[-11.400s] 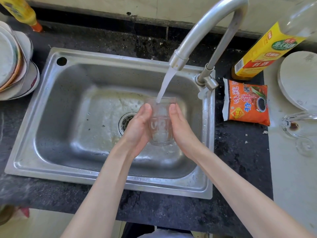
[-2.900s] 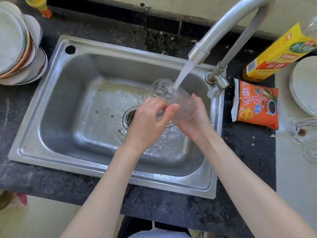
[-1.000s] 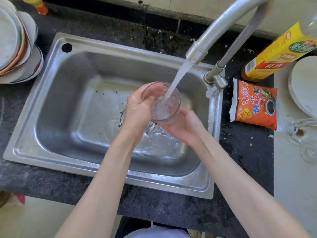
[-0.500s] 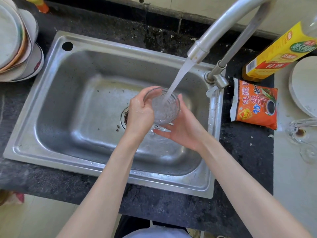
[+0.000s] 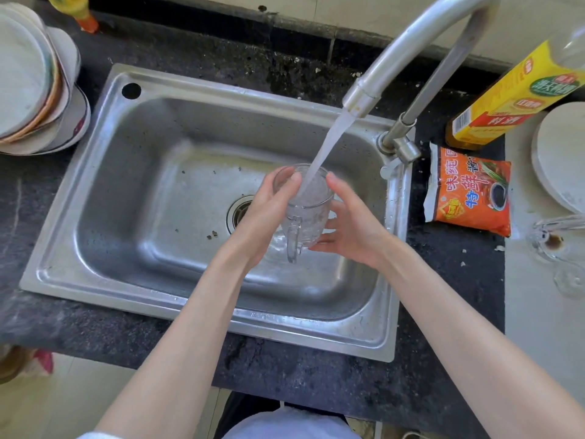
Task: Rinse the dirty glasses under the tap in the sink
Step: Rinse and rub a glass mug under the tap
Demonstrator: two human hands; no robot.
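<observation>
Dark speckled countertop (image 5: pixel 316 372) surrounds a stainless steel sink (image 5: pixel 133 223) with a round drain (image 5: pixel 238 213) near the middle of its floor; small dark crumbs lie on the sink floor just left of the drain.

A curved metal tap (image 5: pixel 408 49) rises from the right rim of the sink, and its spout sends a stream of water (image 5: pixel 326 147) downward into the open mouth of a clear glass mug (image 5: pixel 307 210). The mug is held upright above the sink floor, to the right of the drain, with its handle pointing toward the person.

The left hand (image 5: pixel 266 220) lies against the left side of the mug, thumb at the rim, fingers wrapped round the wall. The right hand (image 5: pixel 351 229) cups the right side and base; its fingers are nearly straight, with the thumb tip near the rim and the fingertips under the bottom edge.

Left of the sink stands a stack of plates (image 5: pixel 34 87), with a yellow bottle (image 5: pixel 76 11) behind it. Right of the sink lie an orange seasoning packet (image 5: pixel 468 191) and a yellow-labelled bottle (image 5: pixel 512 99). Farther right, on a pale surface, sit a white round board (image 5: pixel 560 156) and a second clear glass (image 5: pixel 557 242) with a brown residue inside.
</observation>
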